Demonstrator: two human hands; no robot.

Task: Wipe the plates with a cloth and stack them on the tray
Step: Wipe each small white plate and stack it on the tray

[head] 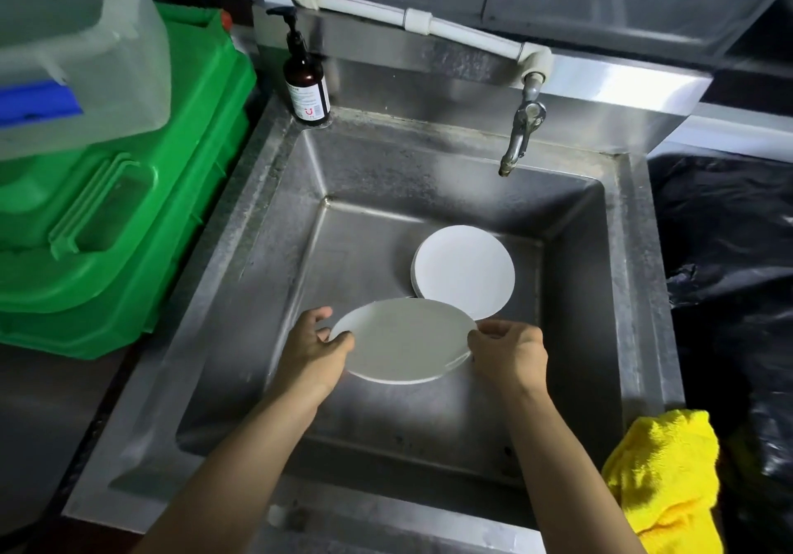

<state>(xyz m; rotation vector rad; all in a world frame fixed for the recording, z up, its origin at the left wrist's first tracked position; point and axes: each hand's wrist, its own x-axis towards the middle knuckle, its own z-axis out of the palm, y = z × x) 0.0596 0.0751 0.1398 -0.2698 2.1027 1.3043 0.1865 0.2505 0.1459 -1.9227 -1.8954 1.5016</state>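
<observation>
steel sink with a metal tap at rear right, fed by a white pipe. a brown pump bottle stands on its rear left corner. black plastic sheeting lies just beside the right rim.

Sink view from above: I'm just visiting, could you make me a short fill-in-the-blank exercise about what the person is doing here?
1. The left hand and the right hand each hold an edge of the same ____.
2. The cloth lying by the front right corner of the sink is coloured ____.
3. The pump bottle stands at the sink's back ____ corner.

Missing words: plate; yellow; left.
</observation>
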